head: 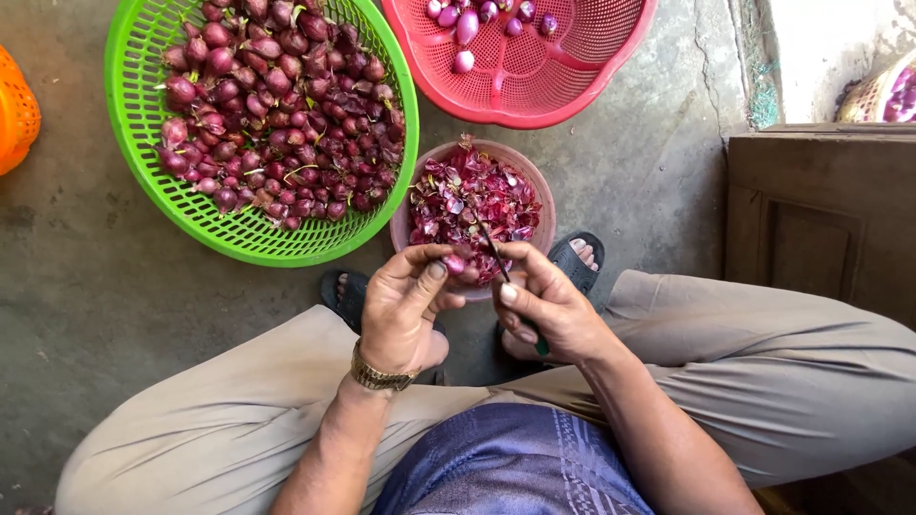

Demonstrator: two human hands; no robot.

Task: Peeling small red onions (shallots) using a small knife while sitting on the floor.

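Here, seen from above: a person sits low over a concrete floor point(86, 286), knees apart, both hands working just over a small pink bowl point(544, 205).

Left hand point(405, 305): fingers curled in, thumb and forefinger pinched on a small shallot point(455, 263). The shallot sits at the fingertips, over the near rim of the bowl. A gold wristwatch point(380, 376) is on this wrist.

Right hand point(549, 307): closed around a slim knife point(493, 250), thumb lying along the top. The dark blade points up and away, tip against the shallot or just beside it; cannot tell which. A bit of green handle shows below the palm.

The two hands are close together, nearly touching at the fingertips.

The pink bowl is heaped with purple skins point(472, 200). To its left, touching or almost touching it, is a large green basket point(143, 162) filled with unpeeled shallots. Beyond the bowl stands a red basket point(592, 91) with a few pale, peeled shallots point(468, 29) at its far side.

Sandalled feet point(580, 259) rest on either side of the bowl. An orange basket point(14, 110) shows at the left edge, a wooden cabinet point(821, 219) at the right.
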